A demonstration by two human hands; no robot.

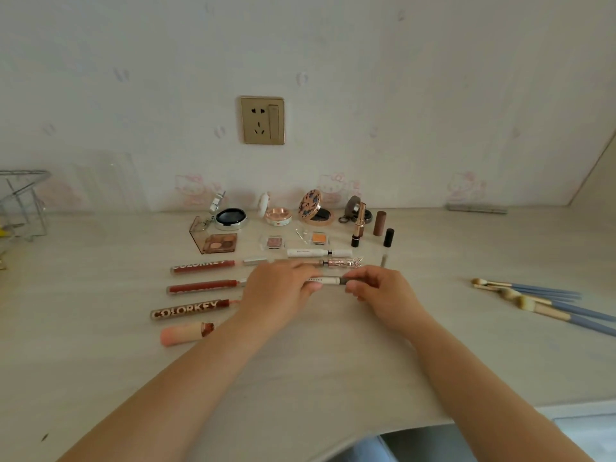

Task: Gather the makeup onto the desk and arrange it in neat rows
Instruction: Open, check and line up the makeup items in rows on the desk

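1. Two bare hands meet over a pale wooden desk (300,361), sharing one slim white-and-dark cosmetic pen (328,280) held level just above the surface.
2. The left hand (278,290) curls over the pen's left end, fingers closed around it; the right hand (380,291) pinches the dark right end between thumb and fingertips.
3. To the left, three red lip gloss tubes (200,288) lie side by side in a column, with a peach lipstick tube (185,333) nearest the camera.
4. Just beyond the hands lie a rose-gold patterned tube (343,262) and a white pen (320,252), both crosswise.
5. Farther back, an open eyeshadow palette (216,242) and two small square pans (293,241) form a row; behind them four open compacts (283,213) line the wall.
6. Upright lipsticks (373,230) stand at the right end of those rows.
7. Blue-handled brushes (540,301) lie loosely heaped well apart at the far right.
8. A gold wall socket (262,120) sits above the display.
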